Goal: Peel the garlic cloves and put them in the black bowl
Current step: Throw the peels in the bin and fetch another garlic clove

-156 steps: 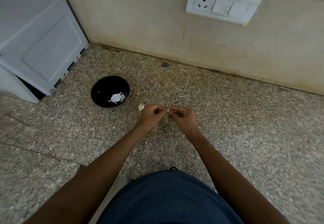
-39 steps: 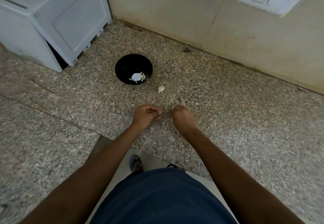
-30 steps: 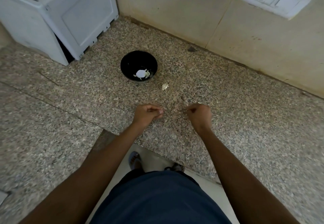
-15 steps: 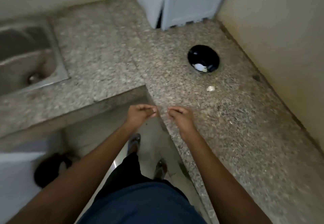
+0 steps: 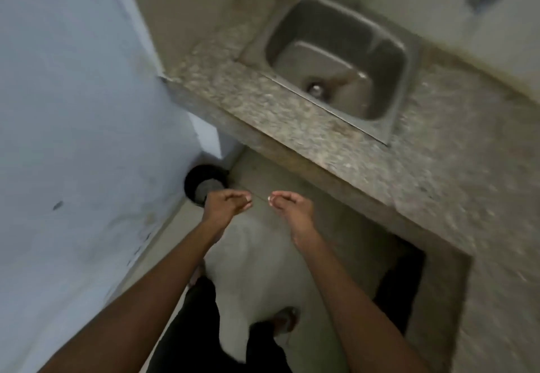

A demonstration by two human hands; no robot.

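The left hand and the right hand are all that shows of the garlic work from here. Both are held out side by side, a little apart, over the pale floor. Each hand is turned palm inward, with its fingers curled and the fingertips gathered toward the thumb. The two sets of tips point at each other across the gap. The blur hides whether either pinch holds a garlic clove or a scrap of skin.
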